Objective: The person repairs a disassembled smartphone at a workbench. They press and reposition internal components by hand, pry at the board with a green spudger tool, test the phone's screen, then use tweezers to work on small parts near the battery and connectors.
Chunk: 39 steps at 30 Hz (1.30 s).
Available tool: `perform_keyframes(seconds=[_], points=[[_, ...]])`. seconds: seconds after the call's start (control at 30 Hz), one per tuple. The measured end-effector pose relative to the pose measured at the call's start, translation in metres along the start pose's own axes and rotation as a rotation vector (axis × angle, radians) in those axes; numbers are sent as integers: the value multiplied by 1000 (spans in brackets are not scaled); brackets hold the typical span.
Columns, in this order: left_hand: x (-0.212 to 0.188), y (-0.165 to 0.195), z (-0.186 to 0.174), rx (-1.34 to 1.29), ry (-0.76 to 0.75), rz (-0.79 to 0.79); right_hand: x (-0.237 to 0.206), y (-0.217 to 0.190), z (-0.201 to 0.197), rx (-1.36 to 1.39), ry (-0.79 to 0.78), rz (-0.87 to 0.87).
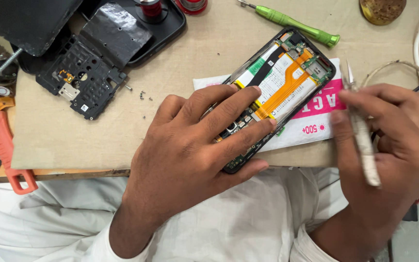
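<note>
Both of my hands sit at the near edge of the bench, above my white-clothed lap. My left hand (190,145) lies flat with fingers spread, pressing down on the lower half of the opened phone (282,82), which rests slantwise on a white and pink packet (316,123). My right hand (394,140) hovers just to the right of the phone, fingers closed around a pair of tweezers (362,131) whose tips point away from me. Farther out on the tan mat (73,136), a few tiny screws (144,95) lie near a black inner cover (81,80). An orange-handled tool (6,150) hangs off the left edge. Farthest away lies a green screwdriver (294,23).
</note>
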State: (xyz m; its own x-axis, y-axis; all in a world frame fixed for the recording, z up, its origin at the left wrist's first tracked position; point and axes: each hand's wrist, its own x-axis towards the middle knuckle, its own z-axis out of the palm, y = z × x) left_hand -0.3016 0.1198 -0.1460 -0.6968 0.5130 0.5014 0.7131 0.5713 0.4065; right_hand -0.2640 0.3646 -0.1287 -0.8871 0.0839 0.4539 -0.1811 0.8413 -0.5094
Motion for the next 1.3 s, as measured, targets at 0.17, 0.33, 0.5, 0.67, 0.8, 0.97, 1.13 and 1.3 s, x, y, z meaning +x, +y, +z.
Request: perform_keyframes(seconds=[0.17,0.33,0.5,0.67,0.8,0.97,1.13,1.3], points=[[-1,1,-3,-27,7,-20,-4,-6,9,266,143,65],[2,-1,-8,-89,33,-49,-7,-27,20,365,199,99],[2,-3,-13,-156,38,-69,-10,-30,29,119,83,-159],[1,-4,-13,-154,41,-66,-13,-28,35,200,113,-211],[2,-5,-12,-156,39,-67,-13,-26,38,199,114,-198],[2,-6,-13,-158,37,-68,-16,-19,36,144,133,-198],[3,-9,-14,-150,40,-59,-12,2,21,6,119,-143],[1,-9,-12,-95,29,-30,-14,15,19,71,143,-34]])
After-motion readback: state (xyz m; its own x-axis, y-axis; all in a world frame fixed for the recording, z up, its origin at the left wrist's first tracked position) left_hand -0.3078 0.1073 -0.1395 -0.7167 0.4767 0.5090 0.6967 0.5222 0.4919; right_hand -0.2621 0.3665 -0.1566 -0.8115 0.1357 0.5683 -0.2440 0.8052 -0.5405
